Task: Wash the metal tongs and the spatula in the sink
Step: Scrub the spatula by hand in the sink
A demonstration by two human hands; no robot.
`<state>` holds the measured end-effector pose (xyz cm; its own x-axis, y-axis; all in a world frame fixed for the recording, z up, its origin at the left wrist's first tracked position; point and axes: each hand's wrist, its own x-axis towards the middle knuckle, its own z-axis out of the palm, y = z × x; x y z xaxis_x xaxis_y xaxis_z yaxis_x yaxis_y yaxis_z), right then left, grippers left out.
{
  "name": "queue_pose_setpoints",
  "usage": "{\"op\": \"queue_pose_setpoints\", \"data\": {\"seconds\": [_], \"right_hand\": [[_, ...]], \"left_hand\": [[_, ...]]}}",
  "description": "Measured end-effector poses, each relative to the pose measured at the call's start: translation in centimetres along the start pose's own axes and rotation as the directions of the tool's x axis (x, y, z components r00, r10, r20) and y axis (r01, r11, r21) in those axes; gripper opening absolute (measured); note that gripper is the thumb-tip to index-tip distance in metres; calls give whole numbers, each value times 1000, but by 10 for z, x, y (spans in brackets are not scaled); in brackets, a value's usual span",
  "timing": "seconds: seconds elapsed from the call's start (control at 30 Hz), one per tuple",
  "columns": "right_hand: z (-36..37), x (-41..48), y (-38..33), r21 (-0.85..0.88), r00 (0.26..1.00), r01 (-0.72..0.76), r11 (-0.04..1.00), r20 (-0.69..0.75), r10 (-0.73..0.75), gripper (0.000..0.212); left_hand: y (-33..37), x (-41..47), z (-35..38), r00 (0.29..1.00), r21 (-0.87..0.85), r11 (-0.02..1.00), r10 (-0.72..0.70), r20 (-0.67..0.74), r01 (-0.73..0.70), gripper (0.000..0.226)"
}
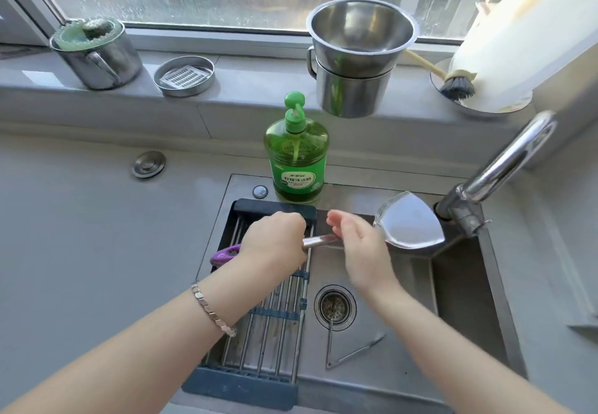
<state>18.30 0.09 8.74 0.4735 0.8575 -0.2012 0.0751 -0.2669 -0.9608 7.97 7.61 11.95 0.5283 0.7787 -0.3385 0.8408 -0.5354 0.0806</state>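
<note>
My left hand (275, 239) grips the handle of a metal spatula (409, 222) with a purple end, holding it level over the steel sink (469, 284). The broad blade points right, toward the tap. My right hand (356, 245) rests on the shaft just behind the blade, fingers loosely extended. The metal tongs (349, 349) lie spread open on the sink floor, below the drain (335, 305).
A blue-framed drying rack (259, 332) spans the sink's left side. A green soap bottle (296, 154) stands behind the sink, and the chrome tap (504, 167) rises at right. Pots, a brush and a towel roll line the windowsill. Grey counter stretches left.
</note>
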Motion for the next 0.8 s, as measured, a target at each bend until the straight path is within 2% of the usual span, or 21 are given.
{"op": "queue_pose_setpoints", "data": {"seconds": [0.03, 0.07, 0.13, 0.17, 0.2, 0.3, 0.4, 0.47, 0.57, 0.6, 0.73, 0.8], "right_hand": [[2, -14, 7, -172, 981, 186, 967, 89, -173, 43], [4, -25, 15, -301, 929, 357, 885, 212, -303, 52], [-3, -33, 32, -507, 840, 542, 671, 363, -404, 70], [-13, -30, 38, -585, 832, 554, 592, 371, -412, 78], [-25, -27, 41, -649, 852, 520, 556, 347, -392, 86], [-37, -28, 39, -702, 889, 446, 556, 276, -364, 100], [-17, -48, 34, -646, 828, 558, 521, 395, -397, 93], [-24, -45, 33, -663, 814, 577, 477, 424, -396, 90], [-45, -35, 34, -751, 887, 431, 500, 253, -385, 94], [-43, -39, 33, -748, 891, 424, 510, 246, -381, 93], [-19, -66, 33, -660, 796, 600, 452, 435, -420, 86], [-38, -56, 35, -695, 805, 582, 422, 417, -423, 87]], "left_hand": [[6, -3, 1, 1000, -24, 1000, 8, -7, -8, 19], [11, -6, 2, 1000, -48, 999, 13, -14, -14, 18], [15, -12, 4, 1000, -112, 994, 13, -23, -16, 17], [16, -16, 4, 1000, -139, 990, 12, -25, -15, 17], [16, -21, 5, 1000, -150, 989, 12, -27, -16, 17], [20, -33, 7, 999, -141, 990, 22, -30, -26, 17], [27, -41, 8, 999, -177, 983, 34, -42, -41, 15], [27, -46, 9, 998, -207, 977, 33, -53, -43, 14], [24, -54, 11, 998, -200, 979, 14, -60, -25, 17], [25, -56, 12, 998, -204, 979, 13, -60, -25, 16], [32, -64, 12, 997, -267, 962, 32, -69, -49, 12], [30, -66, 14, 996, -264, 963, 37, -77, -56, 14]]}}
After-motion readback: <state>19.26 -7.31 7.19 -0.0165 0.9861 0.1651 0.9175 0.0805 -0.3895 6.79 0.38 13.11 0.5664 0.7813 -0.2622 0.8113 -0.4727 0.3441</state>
